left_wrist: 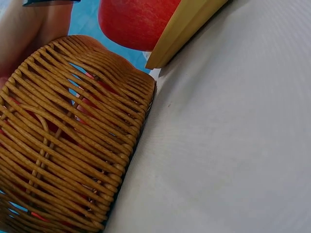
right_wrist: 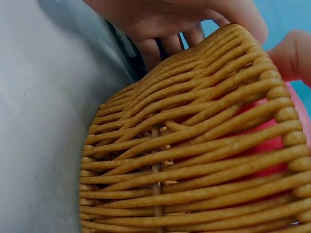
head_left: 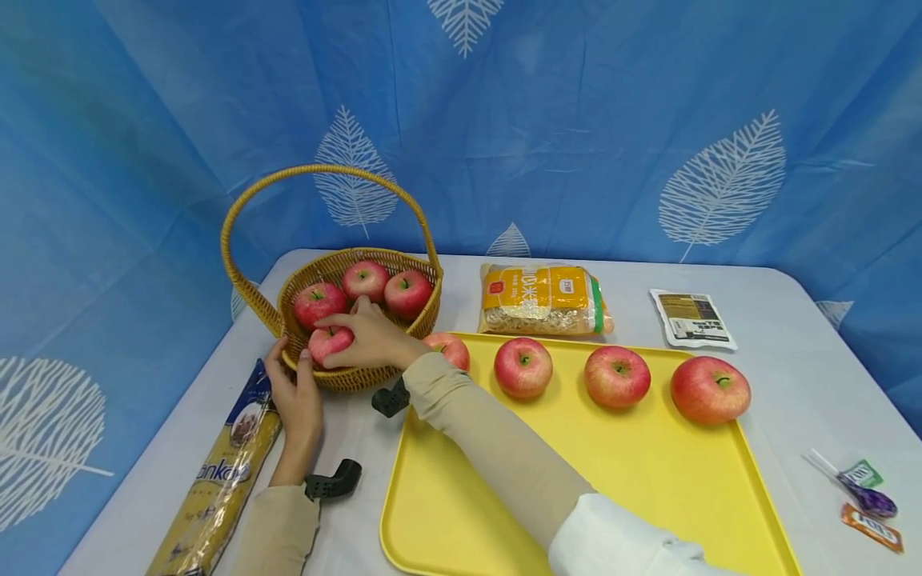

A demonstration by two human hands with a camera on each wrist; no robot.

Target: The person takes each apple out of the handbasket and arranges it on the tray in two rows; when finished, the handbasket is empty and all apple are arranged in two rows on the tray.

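My left hand [head_left: 294, 400] grips the front left rim of the wicker basket [head_left: 346, 380], and the right wrist view shows its fingers [right_wrist: 170, 43] against the outside of the weave. Inside the basket, my right hand [head_left: 374, 336] holds a red apple [head_left: 331, 342] between thumb and fingers, near the front rim. The palm side of that grasp is hidden. Around it in the basket lie three more apples, one at the left [head_left: 319, 304], one at the back [head_left: 365, 280] and one at the right [head_left: 408, 294]. The basket's tall handle [head_left: 324, 169] arches above them.
A yellow tray [head_left: 612, 480] right of the basket bears several apples [head_left: 617, 376] along its far edge; my right forearm crosses it. Behind stands a bag of grains [head_left: 543, 300], beside a white pouch [head_left: 693, 320]. Wrapped candies [head_left: 871, 524] lie far right, a pasta packet [head_left: 216, 488] left.
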